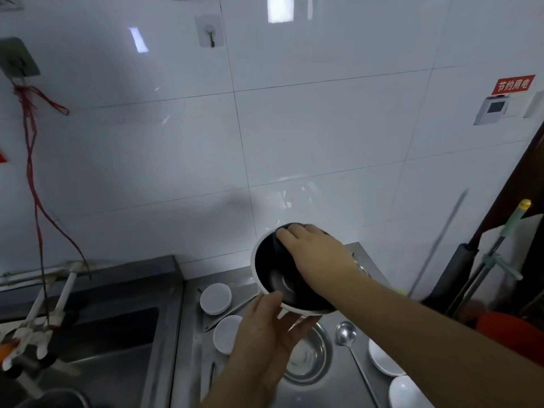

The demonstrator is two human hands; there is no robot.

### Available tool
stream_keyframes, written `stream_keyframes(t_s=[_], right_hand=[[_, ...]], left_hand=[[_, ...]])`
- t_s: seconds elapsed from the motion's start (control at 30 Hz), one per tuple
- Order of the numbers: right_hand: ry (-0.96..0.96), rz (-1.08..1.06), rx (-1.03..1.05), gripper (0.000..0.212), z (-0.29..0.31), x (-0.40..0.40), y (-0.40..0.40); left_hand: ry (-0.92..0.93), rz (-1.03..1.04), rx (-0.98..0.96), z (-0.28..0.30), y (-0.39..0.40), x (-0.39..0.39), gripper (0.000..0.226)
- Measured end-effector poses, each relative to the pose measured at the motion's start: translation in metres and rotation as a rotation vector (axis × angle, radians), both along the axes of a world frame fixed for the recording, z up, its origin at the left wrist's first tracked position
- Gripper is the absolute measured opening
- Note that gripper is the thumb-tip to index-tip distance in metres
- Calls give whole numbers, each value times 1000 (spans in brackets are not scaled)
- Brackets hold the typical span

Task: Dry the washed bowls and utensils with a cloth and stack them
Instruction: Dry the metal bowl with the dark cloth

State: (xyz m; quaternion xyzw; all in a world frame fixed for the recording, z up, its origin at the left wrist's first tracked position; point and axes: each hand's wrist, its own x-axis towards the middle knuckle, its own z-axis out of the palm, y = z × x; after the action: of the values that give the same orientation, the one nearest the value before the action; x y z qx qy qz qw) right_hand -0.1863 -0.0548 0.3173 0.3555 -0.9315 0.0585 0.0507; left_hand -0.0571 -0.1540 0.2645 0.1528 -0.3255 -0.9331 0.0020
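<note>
My left hand (265, 334) grips the near rim of a bowl (266, 272), dark inside and white outside, held tilted above the steel counter. My right hand (315, 248) reaches into the bowl and presses a dark cloth (279, 241) against its far inner wall. Below the bowl a steel bowl (309, 357) rests on the counter, with a steel ladle (346, 334) lying beside it. Two small white dishes (215, 298) (226, 334) sit to the left, and two white bowls (382, 360) (407, 393) to the right.
A steel sink (112, 348) with a white tap (35, 319) lies at the left. The white tiled wall (294, 142) stands close behind. A mop handle (500, 245) and an orange object (512, 334) are at the right. Red cords (32, 172) hang at the left.
</note>
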Motion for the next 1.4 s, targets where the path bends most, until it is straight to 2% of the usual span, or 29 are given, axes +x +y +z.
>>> stream_keyframes(t_s=[0.07, 0.17, 0.23, 0.33, 0.37, 0.5, 0.57, 0.63, 0.7, 0.8, 0.87, 0.97, 1.07, 1.13, 1.23, 1.33, 1.4], right_hand=[[13, -120, -17, 52, 2, -3, 2], [-50, -245, 80, 44, 6, -1, 9], [-159, -272, 111, 38, 4, 3, 15], [-348, -277, 44, 24, -6, 9, 22], [-398, -273, 0, 19, -9, 11, 24], [-634, -237, -268, 23, -12, 18, 36], [-785, -219, -454, 21, -16, 21, 43], [-940, -147, -648, 27, -25, 27, 47], [-859, -67, -724, 36, -38, 27, 46], [-466, -61, -704, 45, -51, 17, 36], [-278, -154, -636, 46, -52, 6, 31], [-279, -311, -452, 36, -50, -2, 24], [-520, -434, -478, 14, -49, 2, 18], [-854, -531, -630, 25, -43, 6, 20], [-1378, -615, -1015, 33, -25, 18, 27], [-1542, -681, -1240, 37, -10, 27, 34], [-1601, -728, -1353, 48, -6, 29, 39]], left_hand=[[19, 13, -96, 4, -1, -5, 42], [17, 36, -238, 6, -2, -9, 35], [18, 36, -306, 6, -3, -12, 38], [19, 29, -353, 3, -4, -13, 49], [27, 26, -361, 3, -4, -12, 52], [76, -7, -383, 2, -5, -9, 62], [81, -44, -403, 2, -6, -9, 62], [81, -82, -425, 0, -8, -9, 60], [74, -107, -407, -2, -7, -9, 61], [62, -82, -387, -6, 1, -7, 64], [67, -32, -392, -7, 6, -7, 62], [100, -6, -496, -9, 7, -12, 69], [113, -14, -642, -11, 4, -17, 77], [130, -41, -739, -13, 1, -17, 82], [160, -88, -903, -12, -5, -11, 87], [210, -132, -1007, -8, -12, -7, 89], [231, -176, -1084, -7, -17, -8, 88]])
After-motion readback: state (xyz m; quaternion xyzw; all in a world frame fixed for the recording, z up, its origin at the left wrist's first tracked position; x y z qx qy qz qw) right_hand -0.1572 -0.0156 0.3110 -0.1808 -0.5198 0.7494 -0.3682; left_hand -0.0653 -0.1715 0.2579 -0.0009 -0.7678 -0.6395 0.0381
